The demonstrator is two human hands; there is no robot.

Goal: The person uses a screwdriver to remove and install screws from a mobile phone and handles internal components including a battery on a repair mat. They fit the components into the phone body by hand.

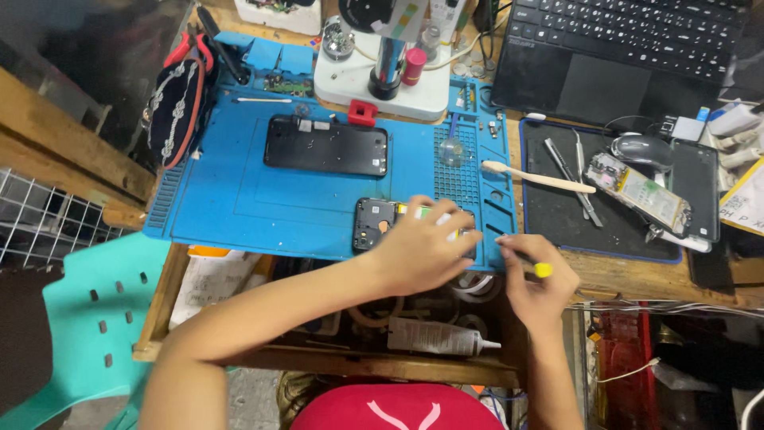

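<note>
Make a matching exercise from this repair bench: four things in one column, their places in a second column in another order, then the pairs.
Things:
1. opened phone
2. black phone
3. toothbrush
4. glue tube

Places:
A. in the open drawer below the bench edge
B. lying across the blue mat's right edge onto the black mat
C. under the left hand
D. flat at the middle of the blue mat

Pairs: 1-C, 2-D, 3-B, 4-A

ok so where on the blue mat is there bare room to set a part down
Bare patches: the blue mat left of the opened phone, below the black phone. Crowded: the left hand and right hand at the near right edge, and the black mat.
</note>
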